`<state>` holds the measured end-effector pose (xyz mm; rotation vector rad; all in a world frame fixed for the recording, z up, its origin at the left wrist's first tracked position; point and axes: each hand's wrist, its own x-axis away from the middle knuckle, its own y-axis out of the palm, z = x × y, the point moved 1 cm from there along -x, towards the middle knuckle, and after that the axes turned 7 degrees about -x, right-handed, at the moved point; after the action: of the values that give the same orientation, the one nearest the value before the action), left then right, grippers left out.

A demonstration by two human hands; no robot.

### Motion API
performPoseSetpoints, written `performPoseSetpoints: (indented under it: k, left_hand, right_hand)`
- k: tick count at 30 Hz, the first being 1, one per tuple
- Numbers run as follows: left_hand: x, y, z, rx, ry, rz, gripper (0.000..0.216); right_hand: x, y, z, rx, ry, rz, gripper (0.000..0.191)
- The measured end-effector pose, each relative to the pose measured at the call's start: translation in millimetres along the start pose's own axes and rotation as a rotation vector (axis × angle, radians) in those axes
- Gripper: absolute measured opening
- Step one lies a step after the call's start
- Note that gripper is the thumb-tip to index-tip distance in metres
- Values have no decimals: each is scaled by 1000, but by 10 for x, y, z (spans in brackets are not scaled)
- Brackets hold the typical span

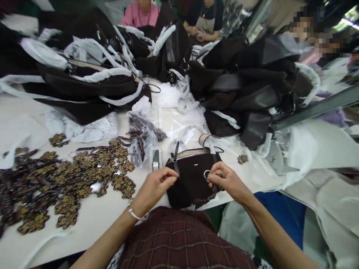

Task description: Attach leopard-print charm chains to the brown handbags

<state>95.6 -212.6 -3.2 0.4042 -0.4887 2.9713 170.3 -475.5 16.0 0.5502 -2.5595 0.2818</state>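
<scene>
A small dark brown handbag [187,179] lies on the table in front of me, its light-lined top edge facing away. My left hand [158,185] is closed in a pinch at the bag's left side, at the lower end of a dark strap [175,162]. The fingertips meet right at that strap end. Over the bag's right side, my right hand [228,181] pinches a silver metal ring [206,174]. From beneath that hand a dark braided cord [213,192] hangs down across the bag's lower right corner; its upper part is hidden by the fingers.
Flower-shaped leopard-print charms [84,168] with dark cords are heaped on the left; a single one [242,159] lies right. Dark bags with white-wrapped handles [92,84] are piled behind, more [238,82] at right. A plastic bag of cords [143,142] sits mid-table. Co-workers [206,24] are across.
</scene>
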Motion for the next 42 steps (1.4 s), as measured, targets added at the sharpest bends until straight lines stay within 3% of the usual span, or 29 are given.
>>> performPoseSetpoints:
  k: [3,7,14,22,28,33,37,39,42]
  left_hand:
    - [-19,458,306,188,-22,-112,23]
    - [-83,927,500,259,-64,-122,19]
    - [-247,1612,794,340,-122,-181,24]
    - [-454,2181,1059,511,-196,-97,29]
    - [-663,2492,1063,582,-225,-51,30]
    - [-798,2639,1114,589,-261,-7,29]
    - [-870,2693,1196,526,-186,2,26]
    - [-903,2700,1227,508,-155,16,25]
    - [-955,2702,1225,593,-213,68,26]
  right_hand:
    - [153,44,-37,30,-40,-87,28]
    - [326,-127,-7,45,-105,-157,24]
    - [578,-765,109,-39,-207,-245,19]
    - [552,-1434,474,-376,-94,-344,29]
    - [477,-1749,567,-621,15,-426,35]
    - [362,-1965,594,-620,74,-472,34]
    - [197,-2041,662,-556,151,-504,37]
    - [87,-2050,688,-425,106,-424,41]
    - [-55,-2075,658,-140,-185,-157,37]
